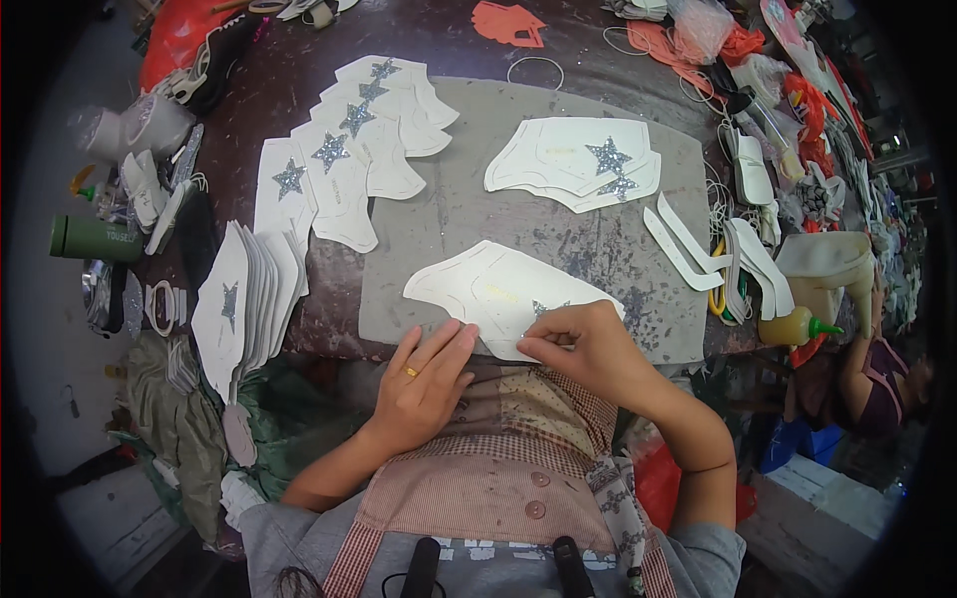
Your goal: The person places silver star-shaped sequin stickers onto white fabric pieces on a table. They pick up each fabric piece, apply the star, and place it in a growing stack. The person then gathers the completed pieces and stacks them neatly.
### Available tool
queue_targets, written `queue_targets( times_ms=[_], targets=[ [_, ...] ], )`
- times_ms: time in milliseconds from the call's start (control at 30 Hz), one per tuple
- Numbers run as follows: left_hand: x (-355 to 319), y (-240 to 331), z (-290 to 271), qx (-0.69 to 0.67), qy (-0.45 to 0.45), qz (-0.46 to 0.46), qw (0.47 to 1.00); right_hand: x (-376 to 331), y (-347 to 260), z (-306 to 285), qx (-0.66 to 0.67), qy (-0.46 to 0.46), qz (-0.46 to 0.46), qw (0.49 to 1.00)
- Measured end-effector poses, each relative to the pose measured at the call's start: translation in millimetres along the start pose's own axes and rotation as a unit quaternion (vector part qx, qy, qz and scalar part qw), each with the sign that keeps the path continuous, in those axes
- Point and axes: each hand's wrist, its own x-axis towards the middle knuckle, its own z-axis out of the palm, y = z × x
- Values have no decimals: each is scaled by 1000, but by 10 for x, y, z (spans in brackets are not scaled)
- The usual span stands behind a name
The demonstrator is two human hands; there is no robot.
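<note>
A white shoe-upper piece (488, 274) with a glitter star lies at the near edge of the grey mat (429, 209). My left hand (424, 379), with a ring on one finger, rests its outstretched fingertips on the piece's near left edge. My right hand (588, 344) covers part of the star. Its thumb and forefinger are pinched together low over the piece; what is between them, if anything, is too small to make out. Farther right on the mat are stacked white pieces (553, 149) with silver stars.
Overlapping star pieces (339, 189) fan out at the far left, and a thick stack (244, 299) stands at the left edge. White curved strips (683, 249), a green-tipped bottle (793, 327) and a plastic container (822, 259) lie right. Another person (872, 384) is at far right.
</note>
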Motion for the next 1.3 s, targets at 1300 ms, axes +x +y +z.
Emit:
queue_targets(
  times_ms=[1300],
  targets=[
    [13,241,210,82,-24,71,994,-492,116,-388,-80,75,-28,994]
  ],
)
